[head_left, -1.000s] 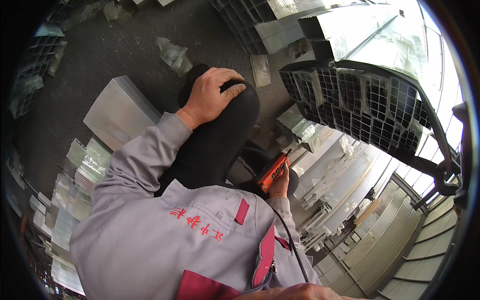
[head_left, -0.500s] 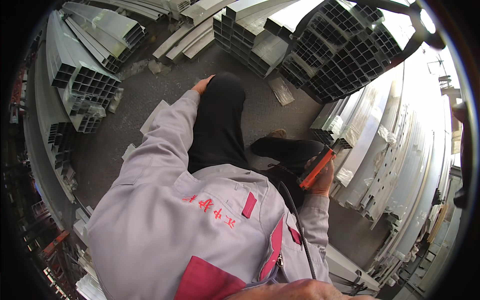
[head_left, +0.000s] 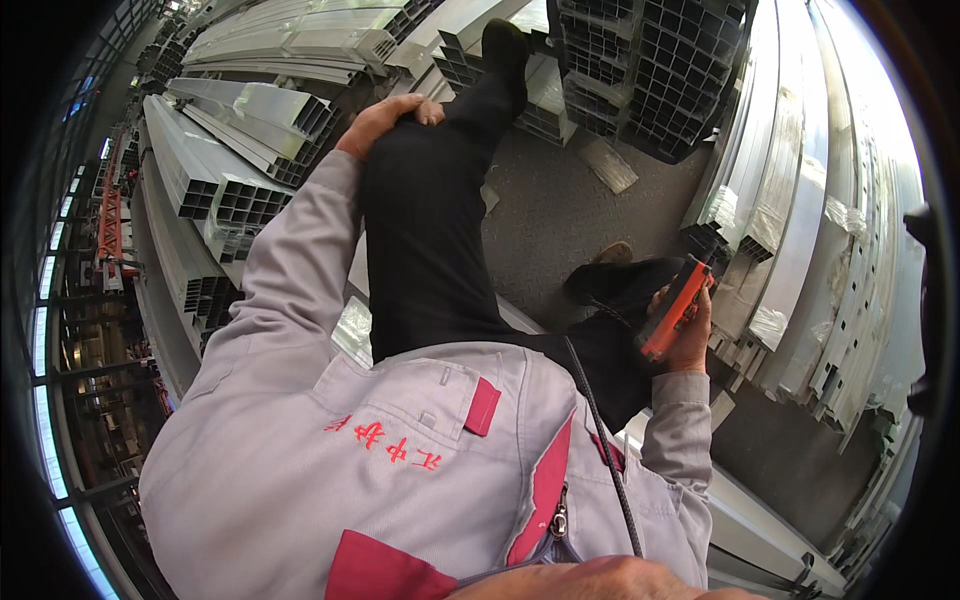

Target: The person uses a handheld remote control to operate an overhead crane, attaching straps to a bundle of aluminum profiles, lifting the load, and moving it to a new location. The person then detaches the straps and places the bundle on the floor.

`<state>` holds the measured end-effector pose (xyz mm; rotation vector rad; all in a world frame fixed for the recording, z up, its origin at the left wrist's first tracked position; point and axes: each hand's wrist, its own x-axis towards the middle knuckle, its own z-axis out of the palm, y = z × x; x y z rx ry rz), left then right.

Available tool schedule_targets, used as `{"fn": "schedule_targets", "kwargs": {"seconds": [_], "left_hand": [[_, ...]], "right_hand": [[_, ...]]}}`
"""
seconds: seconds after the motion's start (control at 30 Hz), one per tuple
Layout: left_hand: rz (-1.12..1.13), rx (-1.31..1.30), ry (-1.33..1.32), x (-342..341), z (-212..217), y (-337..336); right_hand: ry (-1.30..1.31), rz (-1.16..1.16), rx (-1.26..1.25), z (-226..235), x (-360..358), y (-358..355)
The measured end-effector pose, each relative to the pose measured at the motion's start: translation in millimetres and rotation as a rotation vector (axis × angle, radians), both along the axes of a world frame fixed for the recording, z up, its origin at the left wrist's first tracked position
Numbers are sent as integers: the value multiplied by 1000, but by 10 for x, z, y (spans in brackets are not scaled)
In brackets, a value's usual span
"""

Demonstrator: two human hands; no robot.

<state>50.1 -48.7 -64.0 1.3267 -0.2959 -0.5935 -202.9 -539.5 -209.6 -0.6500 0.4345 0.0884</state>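
Note:
My left hand (head_left: 390,122) is closed over the knee of my raised left leg (head_left: 420,200), its fingers bent over the black trousers. The dark shoe (head_left: 505,48) of that leg is up beside the stacked metal tubes. Near my right thigh, my right hand (head_left: 694,335) is wrapped round a slim orange-and-black handheld device (head_left: 676,308), held tilted; its exact kind does not show. A dark braided cord (head_left: 600,440) runs down over the front of my grey jacket (head_left: 270,470).
Bundled square metal tubes (head_left: 690,70) stand with open ends ahead, and further stacks (head_left: 215,165) lie at the left. Long pale profiles (head_left: 790,200), partly wrapped in plastic, line the right. A flat scrap (head_left: 607,165) lies on the dark floor (head_left: 540,215).
My left leg has stretched forward, and its shoe has come into view. The view has swung, showing more of the left side. Right hand still holds the orange device.

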Motion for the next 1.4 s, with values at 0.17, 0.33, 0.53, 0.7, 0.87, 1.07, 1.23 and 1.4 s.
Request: {"fn": "schedule_targets", "kwargs": {"seconds": [0.17,0.33,0.53,0.7,0.87,1.07,1.23,1.4], "left_hand": [[63,-14,288,312,-475,125],[169,41,385,402,-1125,460],[78,-76,507,613,-1492,403],[-59,-159,315,666,-1492,167],[68,-123,444,734,-1795,48],[167,911,-147,846,-2355,-27],[342,1012,-198,1067,-2210,21],[741,1293,-567,2095,-1790,90]], "right_hand": [[-55,-64,-6,94,-40,-35],[-251,-44,169,56,51,32],[-184,-57,91,56,95,70],[-177,-64,81,53,85,31],[-201,-66,60,-58,6,-14],[-151,-103,38,89,10,39],[-31,-94,-118,393,31,215],[161,-135,-197,375,247,206]]}}
